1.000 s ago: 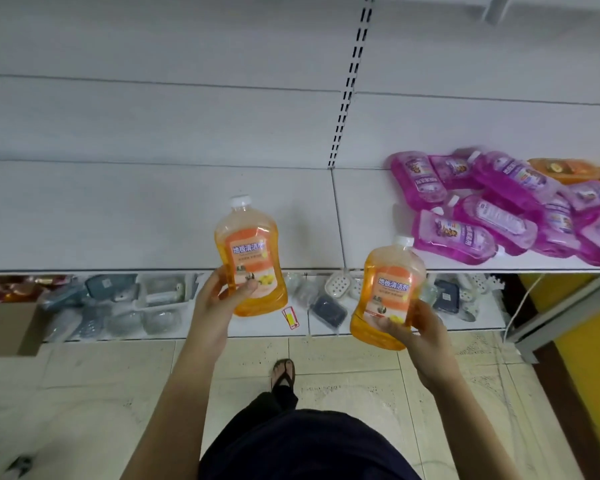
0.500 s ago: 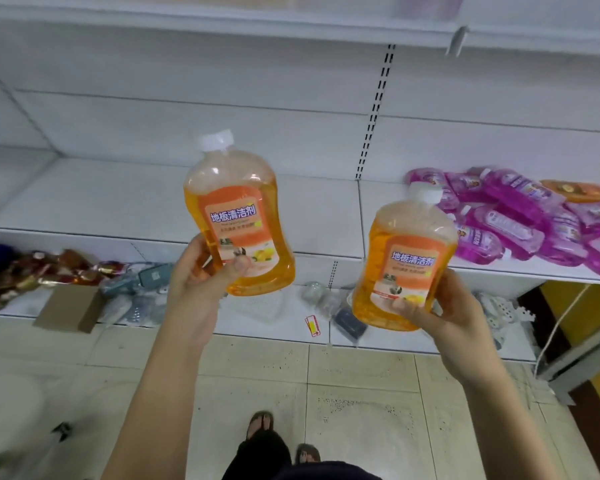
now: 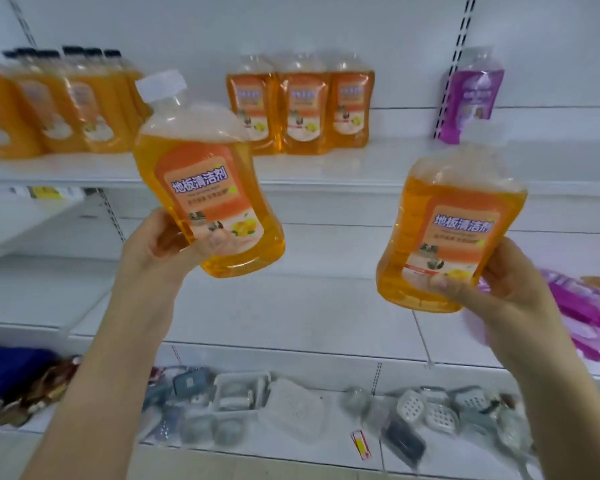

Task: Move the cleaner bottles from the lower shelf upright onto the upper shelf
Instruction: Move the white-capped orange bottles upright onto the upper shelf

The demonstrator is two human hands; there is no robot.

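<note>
White store shelving fills the view, and before the upper shelf (image 3: 378,164), where three orange bottles (image 3: 300,105) stand upright, the left hand (image 3: 160,247) grips the left cleaner bottle (image 3: 205,188), tilted leftward, while the right hand (image 3: 506,292) grips the right cleaner bottle (image 3: 447,230), thumb and fingers curled round each base.

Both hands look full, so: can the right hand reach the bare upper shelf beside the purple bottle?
Probably yes. The right hand holds its orange bottle about level with the upper shelf, and nothing stands in the gap left of the purple bottle.
</note>
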